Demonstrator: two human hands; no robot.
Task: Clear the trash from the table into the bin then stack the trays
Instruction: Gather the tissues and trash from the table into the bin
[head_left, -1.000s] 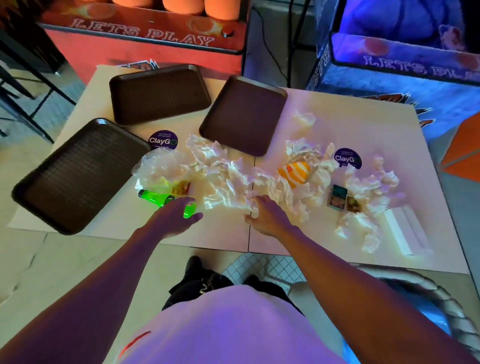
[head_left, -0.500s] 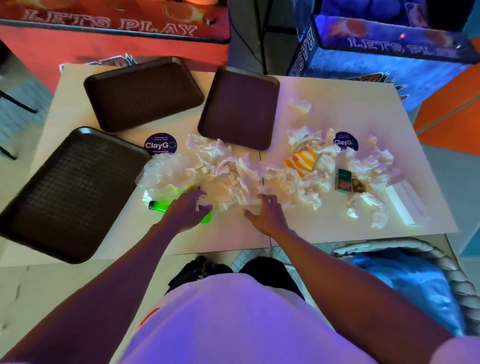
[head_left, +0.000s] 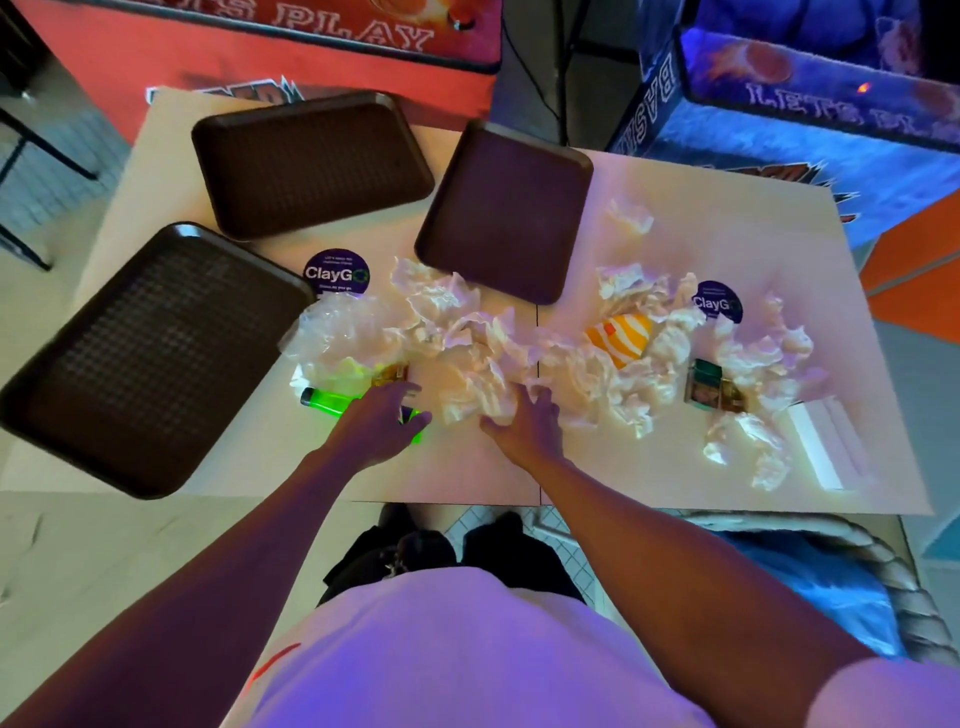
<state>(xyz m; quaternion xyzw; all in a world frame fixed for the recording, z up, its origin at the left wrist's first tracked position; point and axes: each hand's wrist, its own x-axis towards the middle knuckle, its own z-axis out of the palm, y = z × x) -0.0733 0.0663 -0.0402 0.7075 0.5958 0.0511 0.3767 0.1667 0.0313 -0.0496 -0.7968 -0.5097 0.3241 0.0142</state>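
Open and gripping nothing, the left hand (head_left: 379, 422) lies over a green bottle (head_left: 326, 400) while the right hand (head_left: 525, 423) rests spread fingers on crumpled napkins (head_left: 470, 358) on the table (head_left: 457, 470).

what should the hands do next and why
Probably close both hands on the trash under them: the right hand rests open on the crumpled paper, the left hand is open over the green item, nothing is gripped yet, and the bin waits at the right.

Dark brown trays (head_left: 311, 161), neon-green bottle (head_left: 327, 401), orange-and-white striped wrapper (head_left: 621, 338)
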